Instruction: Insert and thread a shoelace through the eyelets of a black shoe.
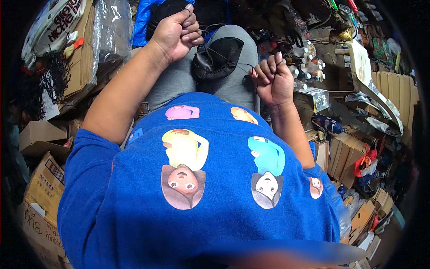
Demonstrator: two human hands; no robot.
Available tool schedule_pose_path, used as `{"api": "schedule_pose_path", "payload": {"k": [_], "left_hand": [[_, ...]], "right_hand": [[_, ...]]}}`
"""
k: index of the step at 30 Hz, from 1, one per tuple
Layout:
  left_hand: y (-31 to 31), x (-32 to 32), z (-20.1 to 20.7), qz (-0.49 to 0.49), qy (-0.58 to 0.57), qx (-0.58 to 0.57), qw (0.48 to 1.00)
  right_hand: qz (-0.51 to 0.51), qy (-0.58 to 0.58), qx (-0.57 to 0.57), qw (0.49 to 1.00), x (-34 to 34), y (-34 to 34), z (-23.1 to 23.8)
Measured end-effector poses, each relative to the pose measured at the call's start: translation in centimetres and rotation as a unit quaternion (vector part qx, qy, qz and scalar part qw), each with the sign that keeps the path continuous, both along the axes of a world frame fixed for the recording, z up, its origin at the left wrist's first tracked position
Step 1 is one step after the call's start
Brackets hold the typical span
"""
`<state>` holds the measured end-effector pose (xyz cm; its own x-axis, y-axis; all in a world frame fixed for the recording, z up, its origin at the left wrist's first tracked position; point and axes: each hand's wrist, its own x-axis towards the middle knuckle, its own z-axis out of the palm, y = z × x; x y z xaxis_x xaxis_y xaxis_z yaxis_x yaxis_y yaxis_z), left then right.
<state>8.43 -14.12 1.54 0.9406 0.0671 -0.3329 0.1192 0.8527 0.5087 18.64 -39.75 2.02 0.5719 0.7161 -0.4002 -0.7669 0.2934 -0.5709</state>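
Setting: a person sat in a crowded storage space, seen from above, wearing a blue shirt [224, 228] printed with cartoon figures and grey trousers [170, 85].
Black leathery piece: this soft, dark item [218, 58] lay on the lap, over the thighs and between the two hands, its rounded opening facing upward; its exact kind was hard to tell.
Black cord: a thin dark strand [250, 66] ran from the piece toward the right hand, and more of it looped near the left.
Left hand: raised beyond the piece and to its left, the hand [181, 33] had its fingers curled in, thumb and forefinger pinched together on the cord.
Right hand: just to the right of the piece and nearer the body, the hand [274, 80] was turned palm up, its fingers folded and clamped on the cord.
Beyond the knees: a black bag-like bundle [163, 17] lay against a blue plastic sheet [141, 24], partly hidden by the left hand.
Left side: clear plastic wrapping [113, 33] stood beside flattened cardboard [81, 62], with an open carton [42, 134] nearer the body.
Right side: small bottles [312, 69] clustered near a white curved frame [365, 74]; a red plastic bag [366, 162] lay among cardboard.
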Motion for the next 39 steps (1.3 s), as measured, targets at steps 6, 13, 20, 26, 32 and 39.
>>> {"api": "schedule_pose_path", "payload": {"k": [6, 13, 20, 26, 32, 39], "left_hand": [[2.7, -1.3, -1.8, 0.029, -0.019, 0.042, 0.999], [9.0, -6.6, 2.5, -0.089, 0.094, 0.490, 0.862], [-1.3, -5.5, 1.3, -0.024, -0.141, 0.820, 0.555], [-7.2, -3.3, -1.5, -0.147, -0.125, 0.800, 0.568], [-7.0, -3.0, -2.1, -0.156, -0.173, 0.785, 0.573], [-4.2, -1.2, -0.6, -0.075, -0.132, 0.665, 0.732]], "right_hand": [[-0.003, -0.038, 0.001, 0.999, 0.5, -2.8, -0.5], [0.136, -0.294, -0.390, 0.862, 4.0, -8.5, -0.2], [0.228, -0.547, -0.230, 0.772, 5.4, -0.1, 2.1], [0.394, -0.566, -0.348, 0.635, 4.1, 5.2, 1.4], [0.315, -0.483, -0.298, 0.760, 4.0, 2.8, -1.2], [0.160, -0.618, -0.336, 0.693, 2.3, 2.8, 0.3]]}}
